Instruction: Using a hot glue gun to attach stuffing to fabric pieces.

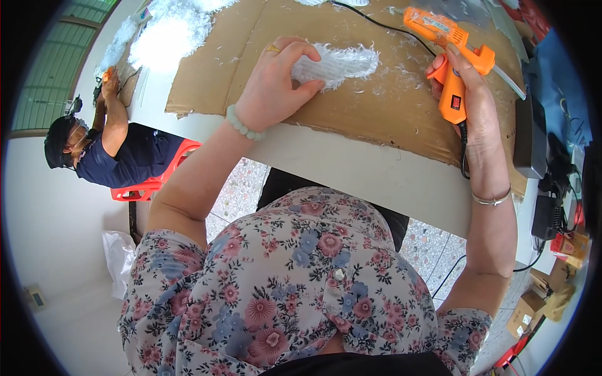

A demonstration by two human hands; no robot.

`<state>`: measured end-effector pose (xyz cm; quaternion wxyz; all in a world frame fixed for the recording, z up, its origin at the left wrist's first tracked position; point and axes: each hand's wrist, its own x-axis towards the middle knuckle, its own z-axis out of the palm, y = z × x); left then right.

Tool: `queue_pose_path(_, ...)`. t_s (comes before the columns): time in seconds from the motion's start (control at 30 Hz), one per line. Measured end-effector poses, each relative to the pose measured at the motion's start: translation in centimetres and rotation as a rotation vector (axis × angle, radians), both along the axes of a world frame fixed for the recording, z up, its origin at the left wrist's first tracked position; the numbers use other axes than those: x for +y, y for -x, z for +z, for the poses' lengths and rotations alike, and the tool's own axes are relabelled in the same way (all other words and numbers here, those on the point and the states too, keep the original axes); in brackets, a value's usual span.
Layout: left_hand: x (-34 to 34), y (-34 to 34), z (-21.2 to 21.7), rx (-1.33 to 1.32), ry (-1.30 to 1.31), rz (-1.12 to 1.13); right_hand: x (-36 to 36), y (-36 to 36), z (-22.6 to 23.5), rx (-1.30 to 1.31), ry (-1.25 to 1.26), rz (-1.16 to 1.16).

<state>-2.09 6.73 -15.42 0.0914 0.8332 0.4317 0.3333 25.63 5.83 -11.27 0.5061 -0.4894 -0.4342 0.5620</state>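
A white, fuzzy-edged oblong piece (348, 66) lies on the brown cardboard (389, 119). My left hand (276, 81) is curled round its left end, thumb on the near edge and index finger on the far one; the other fingertips are partly hidden. Off to the right, my right hand (476, 100) grips an orange hot glue gun (453, 103) by its handle, fingers near the trigger. Its nozzle points to the far left, above the cardboard. From its back end sticks a pale glue stick (511, 83).
White fluffy material (172, 37) is heaped at the far left, with loose fibres scattered over the cardboard. A black cord (389, 26) crosses the far side. At the right edge stands a dark box (530, 138). Another person (119, 147) sits at the table's left.
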Motion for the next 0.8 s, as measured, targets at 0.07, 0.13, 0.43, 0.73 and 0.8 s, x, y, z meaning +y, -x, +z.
queue_pose_path(0.07,-0.2,0.7,-0.5,-0.326,0.139,-0.057,0.2,-0.2,0.0,-0.042,-0.022,0.018)
queue_pose_path(0.13,0.3,1.9,-0.4,-0.482,0.286,-0.004,0.2,-0.1,0.1,-0.083,-0.043,0.036)
queue_pose_path(0.43,-0.6,-0.7,2.0,0.066,-0.251,0.012,0.3,1.6,1.6,-0.079,-0.046,0.015)
queue_pose_path(0.73,0.9,0.5,1.2,0.054,-0.184,-0.066,0.7,2.8,1.8,-0.11,-0.065,0.099)
queue_pose_path(0.8,0.5,0.3,1.5,-0.003,-0.186,-0.056,0.8,2.7,1.6,-0.131,-0.078,0.115)
